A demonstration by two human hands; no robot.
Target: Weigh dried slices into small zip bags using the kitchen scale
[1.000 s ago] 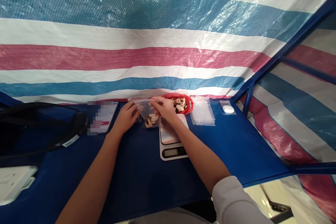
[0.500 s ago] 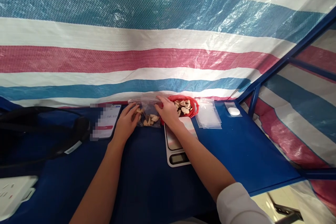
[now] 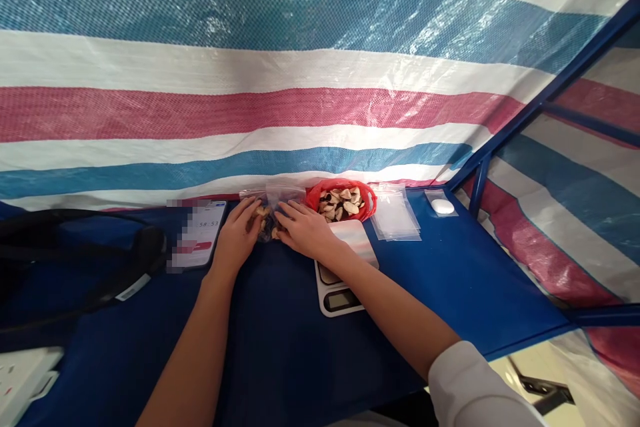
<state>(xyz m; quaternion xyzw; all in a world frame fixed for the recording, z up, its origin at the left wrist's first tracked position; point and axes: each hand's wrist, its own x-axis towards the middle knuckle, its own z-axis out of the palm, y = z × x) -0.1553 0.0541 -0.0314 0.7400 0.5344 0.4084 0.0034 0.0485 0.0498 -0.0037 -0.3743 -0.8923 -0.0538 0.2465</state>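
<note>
Side by side on the blue tabletop lie two clear zip bags with pale dried slices in them. My left hand (image 3: 237,240) rests against the left zip bag (image 3: 249,195), its fingers curved loosely over the slices (image 3: 261,213). Across the right zip bag (image 3: 280,193), my right hand (image 3: 306,232) lies with fingers apart, hiding most of its contents. My right forearm passes above a white digital scale (image 3: 327,310). Behind the scale, a red plastic bag (image 3: 369,199) stands open around dark-edged dried slices (image 3: 341,204).
Several flat zip bags (image 3: 397,213) lie right of the red bag, then a small bag with a white object (image 3: 442,206). A phone (image 3: 203,237) is left of my hands. Farther left are a black strap-like item (image 3: 145,257) and a white power strip (image 3: 25,380). Striped sheeting (image 3: 250,107) hangs behind.
My right hand has moved left and down onto the right zip bag, uncovering more of the red bag. My left hand stays at the left zip bag.
</note>
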